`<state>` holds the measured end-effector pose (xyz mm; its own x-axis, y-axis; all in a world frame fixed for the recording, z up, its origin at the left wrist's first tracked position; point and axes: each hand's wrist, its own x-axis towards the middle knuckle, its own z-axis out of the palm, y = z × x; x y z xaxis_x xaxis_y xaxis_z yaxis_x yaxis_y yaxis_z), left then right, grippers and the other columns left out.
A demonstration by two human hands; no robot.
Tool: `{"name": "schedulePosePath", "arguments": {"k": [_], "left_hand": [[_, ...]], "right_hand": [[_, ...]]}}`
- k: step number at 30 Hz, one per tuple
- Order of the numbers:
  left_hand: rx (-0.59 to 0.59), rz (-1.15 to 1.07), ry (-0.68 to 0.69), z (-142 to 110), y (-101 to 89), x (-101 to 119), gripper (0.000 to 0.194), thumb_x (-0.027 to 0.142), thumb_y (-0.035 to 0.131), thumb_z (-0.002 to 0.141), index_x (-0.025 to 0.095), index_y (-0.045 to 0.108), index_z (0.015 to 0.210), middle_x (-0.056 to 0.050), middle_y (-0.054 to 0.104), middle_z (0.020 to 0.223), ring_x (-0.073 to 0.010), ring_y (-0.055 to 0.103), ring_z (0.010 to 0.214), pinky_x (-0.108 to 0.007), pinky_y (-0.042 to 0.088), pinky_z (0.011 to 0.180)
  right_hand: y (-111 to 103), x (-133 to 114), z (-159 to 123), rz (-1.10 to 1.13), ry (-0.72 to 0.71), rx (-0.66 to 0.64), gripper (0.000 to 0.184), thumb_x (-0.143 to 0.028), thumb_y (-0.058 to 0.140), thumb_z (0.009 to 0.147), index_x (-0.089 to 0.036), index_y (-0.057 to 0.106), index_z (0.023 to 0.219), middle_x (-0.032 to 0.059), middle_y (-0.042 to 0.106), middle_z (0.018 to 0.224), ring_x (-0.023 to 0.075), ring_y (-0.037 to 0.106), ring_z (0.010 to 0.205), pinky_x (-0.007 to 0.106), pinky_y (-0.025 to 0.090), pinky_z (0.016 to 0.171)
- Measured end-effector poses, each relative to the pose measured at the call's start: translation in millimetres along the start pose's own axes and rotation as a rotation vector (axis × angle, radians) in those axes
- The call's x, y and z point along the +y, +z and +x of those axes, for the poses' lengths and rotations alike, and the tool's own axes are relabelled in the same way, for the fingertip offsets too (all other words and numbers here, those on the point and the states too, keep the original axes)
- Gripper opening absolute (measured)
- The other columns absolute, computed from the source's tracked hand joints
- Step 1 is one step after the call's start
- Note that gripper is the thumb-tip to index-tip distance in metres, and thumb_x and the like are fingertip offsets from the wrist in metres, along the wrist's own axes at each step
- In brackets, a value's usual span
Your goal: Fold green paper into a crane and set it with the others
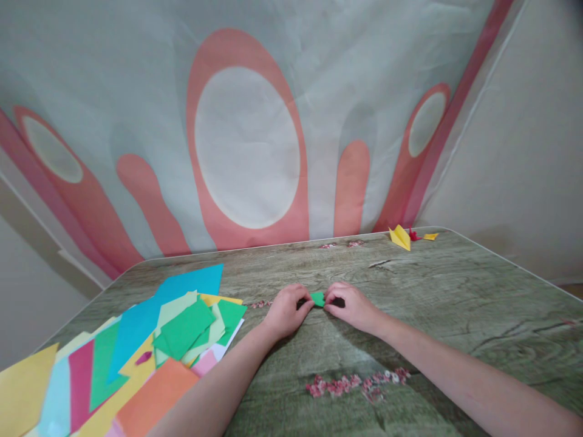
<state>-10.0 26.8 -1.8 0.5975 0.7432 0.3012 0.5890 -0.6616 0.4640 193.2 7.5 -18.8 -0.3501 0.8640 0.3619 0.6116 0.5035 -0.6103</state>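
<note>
A small piece of folded green paper (317, 299) is held just above or on the table, between my two hands. My left hand (289, 309) pinches its left end with thumb and fingers. On the other side, my right hand (348, 306) pinches the right end. Fingers cover both ends, so only the middle of the paper shows. The table (437, 291) under them has a wood-grain surface with printed pink flowers (337, 386).
Coloured paper sheets lie in a loose pile at the left, among them a blue sheet (189, 280), a green sheet (186, 328) and an orange sheet (157, 397). A yellow paper plane (400, 237) and a small red folded paper (414, 234) sit at the far right edge.
</note>
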Motion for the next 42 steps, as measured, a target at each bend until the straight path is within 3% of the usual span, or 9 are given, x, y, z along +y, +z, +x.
{"name": "schedulePosePath", "arguments": {"k": [12,28,34,42], "left_hand": [[0.016,0.042,-0.020,2.5,5.1,-0.8,0.014,0.025,0.048,0.085,0.018,0.056,0.077,-0.003,0.058,0.080,-0.0169,0.053,0.080,-0.028,0.040,0.074],[0.042,0.194,-0.134,9.7,17.9,4.4,0.013,0.024,0.044,0.085,0.018,0.053,0.078,-0.004,0.057,0.080,-0.0175,0.053,0.077,-0.028,0.039,0.069],[0.045,0.204,-0.135,9.7,20.2,3.5,0.011,0.023,0.045,0.083,0.017,0.054,0.079,-0.004,0.057,0.080,-0.0180,0.053,0.077,-0.029,0.040,0.070],[0.042,0.193,-0.126,9.7,20.2,2.5,0.011,0.023,0.045,0.083,0.018,0.054,0.078,-0.005,0.058,0.080,-0.0180,0.053,0.078,-0.029,0.040,0.071]], "right_hand": [[6.6,-6.5,0.1,-0.070,0.070,0.057,0.009,-0.018,0.060,0.075,-0.020,0.064,0.067,0.0039,0.060,0.086,0.0188,0.053,0.088,0.034,0.039,0.082],[7.0,0.7,5.4,-0.032,0.178,0.000,0.008,-0.019,0.064,0.068,-0.018,0.064,0.060,0.0046,0.060,0.090,0.0199,0.050,0.093,0.033,0.036,0.084],[2.9,2.0,5.7,-0.035,0.106,-0.043,0.008,-0.020,0.064,0.072,-0.017,0.065,0.064,0.0043,0.062,0.089,0.0183,0.053,0.089,0.032,0.038,0.083],[-24.6,-3.8,0.0,-0.137,-0.144,-0.177,0.017,-0.015,0.048,0.085,-0.017,0.065,0.085,0.0041,0.063,0.083,0.0148,0.057,0.079,0.027,0.043,0.074]]}}
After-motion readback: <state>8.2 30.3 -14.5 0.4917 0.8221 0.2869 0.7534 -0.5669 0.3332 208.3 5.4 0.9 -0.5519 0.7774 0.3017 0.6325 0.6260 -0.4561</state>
